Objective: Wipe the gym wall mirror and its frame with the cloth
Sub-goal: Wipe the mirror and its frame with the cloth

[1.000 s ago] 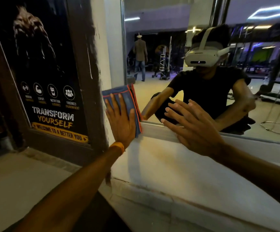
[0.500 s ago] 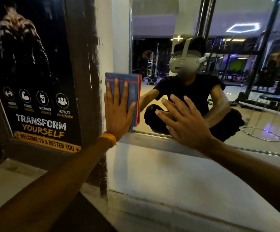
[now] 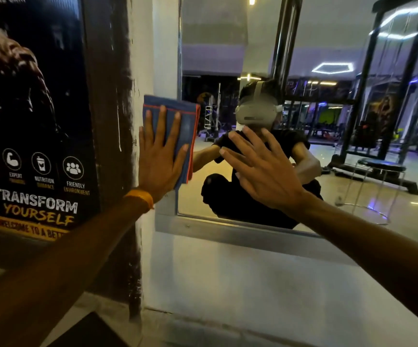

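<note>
At the left frame (image 3: pixel 166 213) of the mirror (image 3: pixel 215 33) (beside a poster (image 3: pixel 33 121)), the blue cloth (image 3: pixel 178 113) is being pressed by the flat left hand (image 3: pixel 158 161), the empty right hand (image 3: pixel 265 171) being held spread nearby.

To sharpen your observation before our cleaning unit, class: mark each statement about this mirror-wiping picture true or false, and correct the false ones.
1. The left hand presses the blue cloth flat with straight fingers. True.
2. The cloth lies on the mirror frame's bottom rail. False: it sits higher, over the frame's left upright.
3. The right hand holds a spray bottle. False: it holds nothing; its fingers are spread in front of the mirror glass.
4. An orange wristband circles the left wrist. True.
5. The poster left of the mirror reads "TRANSFORM YOURSELF". True.
</note>
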{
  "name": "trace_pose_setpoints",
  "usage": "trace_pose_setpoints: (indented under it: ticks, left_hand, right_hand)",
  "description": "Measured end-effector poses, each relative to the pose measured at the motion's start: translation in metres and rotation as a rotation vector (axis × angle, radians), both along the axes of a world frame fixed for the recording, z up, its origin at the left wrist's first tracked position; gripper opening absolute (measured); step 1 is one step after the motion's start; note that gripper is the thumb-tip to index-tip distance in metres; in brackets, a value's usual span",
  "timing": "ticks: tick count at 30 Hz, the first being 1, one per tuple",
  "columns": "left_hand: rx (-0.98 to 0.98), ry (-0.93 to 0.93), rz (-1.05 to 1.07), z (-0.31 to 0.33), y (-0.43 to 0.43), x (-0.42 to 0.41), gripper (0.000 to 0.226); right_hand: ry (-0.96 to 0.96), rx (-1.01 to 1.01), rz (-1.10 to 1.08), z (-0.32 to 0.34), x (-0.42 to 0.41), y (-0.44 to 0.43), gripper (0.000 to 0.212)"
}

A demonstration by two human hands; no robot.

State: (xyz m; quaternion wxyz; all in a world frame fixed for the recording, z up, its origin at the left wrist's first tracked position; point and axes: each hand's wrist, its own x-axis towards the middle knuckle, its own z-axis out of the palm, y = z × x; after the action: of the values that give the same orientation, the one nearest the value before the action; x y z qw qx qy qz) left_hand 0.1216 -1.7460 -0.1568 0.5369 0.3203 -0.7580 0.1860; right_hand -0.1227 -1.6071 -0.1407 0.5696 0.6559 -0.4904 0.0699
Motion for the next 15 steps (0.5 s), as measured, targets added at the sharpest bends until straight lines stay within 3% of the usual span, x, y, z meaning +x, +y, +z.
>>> trace_pose_setpoints:
  ticks: [4,11,15]
  left_hand:
    - [-0.037,0.035,0.036,0.034,0.001,-0.010,0.071]
    - [0.065,-0.064,-0.052,-0.076,0.008,0.004,0.074]
    - [0.020,-0.038,-0.024,-0.019,0.000,0.001,0.073]
  right_hand:
    - [-0.090,-0.054,-0.045,0.026,0.002,-0.007,0.061]
    - [-0.051,-0.009,-0.038,0.010,-0.009,-0.003,0.064]
    - [-0.011,-0.071,0.005,0.033,-0.011,-0.003,0.063]
